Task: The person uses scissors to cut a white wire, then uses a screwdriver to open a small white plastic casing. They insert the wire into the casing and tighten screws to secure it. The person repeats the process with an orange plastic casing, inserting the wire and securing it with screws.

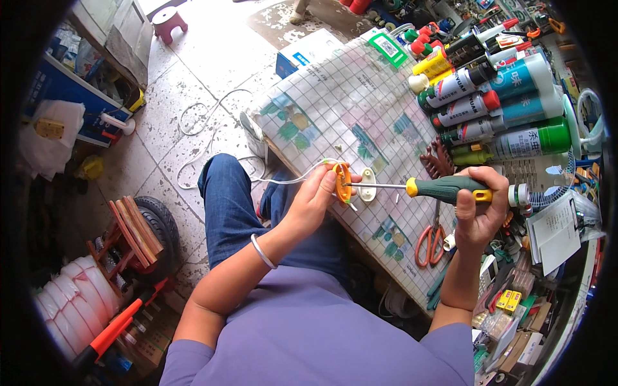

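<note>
My left hand point(309, 204) pinches a small orange oval housing point(343, 184), which looks like the open half of an inline cord switch. A white cable point(278, 182) runs into its upper end, and a short white wire end sticks out below. My right hand point(483, 209) is closed round the green and yellow handle of a screwdriver point(444, 188). Its long thin shaft points left, with the tip at the inside of the housing. Just beyond lies a cream oval cover point(367, 186) on the table. Red-handled scissors point(429, 246) rest near my right wrist.
The table point(309, 96) has a grid-patterned cover. Several spray cans point(521, 141) lie along its right side, among crowded tools and packets. A clipboard with paper point(555, 235) is farther right. Slack cable loops over the tiled floor at left, near a wheel point(158, 228) and a red stool point(169, 24).
</note>
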Demonstrator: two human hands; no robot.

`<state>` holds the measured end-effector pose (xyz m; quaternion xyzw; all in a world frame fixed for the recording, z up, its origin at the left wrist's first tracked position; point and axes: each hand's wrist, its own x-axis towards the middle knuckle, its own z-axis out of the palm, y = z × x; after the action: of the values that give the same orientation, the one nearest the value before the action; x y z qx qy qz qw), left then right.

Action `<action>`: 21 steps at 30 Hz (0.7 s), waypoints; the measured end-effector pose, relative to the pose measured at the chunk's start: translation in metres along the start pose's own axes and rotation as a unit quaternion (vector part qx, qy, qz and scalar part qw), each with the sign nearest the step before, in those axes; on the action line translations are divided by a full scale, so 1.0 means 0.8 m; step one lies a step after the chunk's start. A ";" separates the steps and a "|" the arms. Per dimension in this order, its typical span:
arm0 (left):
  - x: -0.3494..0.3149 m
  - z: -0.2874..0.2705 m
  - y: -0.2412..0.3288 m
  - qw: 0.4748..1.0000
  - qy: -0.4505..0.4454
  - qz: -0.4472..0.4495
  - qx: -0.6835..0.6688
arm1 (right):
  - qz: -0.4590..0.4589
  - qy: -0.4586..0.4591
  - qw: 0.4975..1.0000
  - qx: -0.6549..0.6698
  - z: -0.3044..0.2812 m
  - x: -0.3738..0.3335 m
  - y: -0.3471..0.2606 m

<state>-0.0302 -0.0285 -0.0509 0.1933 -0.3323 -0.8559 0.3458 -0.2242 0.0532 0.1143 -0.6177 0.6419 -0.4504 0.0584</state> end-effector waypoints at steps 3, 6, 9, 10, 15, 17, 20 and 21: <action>0.002 0.001 0.002 1.000 0.013 -0.007 -0.010 | -0.006 -0.043 0.994 -0.105 -0.010 0.014 -0.017; 0.002 -0.002 0.005 0.999 0.021 -0.029 -0.003 | -0.001 -0.080 0.991 -0.107 -0.007 0.025 -0.025; 0.003 -0.008 0.005 0.998 0.019 -0.058 -0.012 | -0.073 -0.108 0.988 -0.087 -0.004 0.027 -0.024; 0.002 -0.006 0.009 0.998 0.020 -0.061 -0.006 | -0.073 -0.133 0.986 -0.072 -0.005 0.028 -0.029; 0.003 -0.005 0.011 0.997 0.028 -0.072 -0.023 | -0.194 -0.238 0.952 -0.018 -0.010 0.048 -0.025; 0.002 -0.004 0.011 0.997 0.033 -0.072 -0.020 | -0.193 -0.255 0.947 -0.015 -0.014 0.052 -0.022; 0.001 -0.003 0.009 0.997 0.038 -0.061 -0.012 | -0.111 -0.193 0.966 -0.134 -0.016 0.049 -0.041; 0.002 -0.004 0.007 0.997 0.034 -0.060 -0.019 | -0.054 -0.174 0.964 -0.195 -0.020 0.043 -0.039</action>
<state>-0.0271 -0.0337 -0.0493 0.2353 -0.2922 -0.8743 0.3081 -0.2190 0.0379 0.1609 -0.7200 0.6628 -0.2045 0.0227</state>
